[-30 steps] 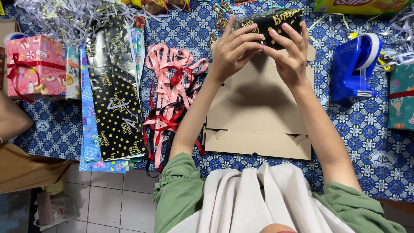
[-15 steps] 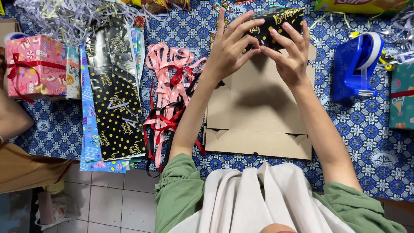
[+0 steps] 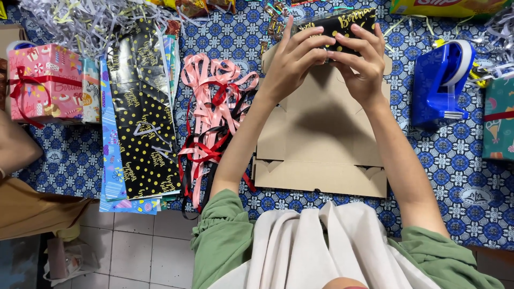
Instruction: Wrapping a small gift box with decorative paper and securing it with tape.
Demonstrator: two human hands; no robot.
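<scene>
My left hand and my right hand both grip a small box wrapped in black paper with gold lettering, held at the far side of the table. The fingers of both hands press on its near face. Under my hands lies a flattened brown cardboard box.
Pink, red and black ribbons lie left of the cardboard, beside sheets of black dotted and blue wrapping paper. A pink wrapped gift with a red ribbon sits far left. A blue tape dispenser and a teal gift stand at right. Shredded paper lies at the back.
The black wrapped box has tilted slightly and my fingers have shifted over its near face. Everything else stays put.
</scene>
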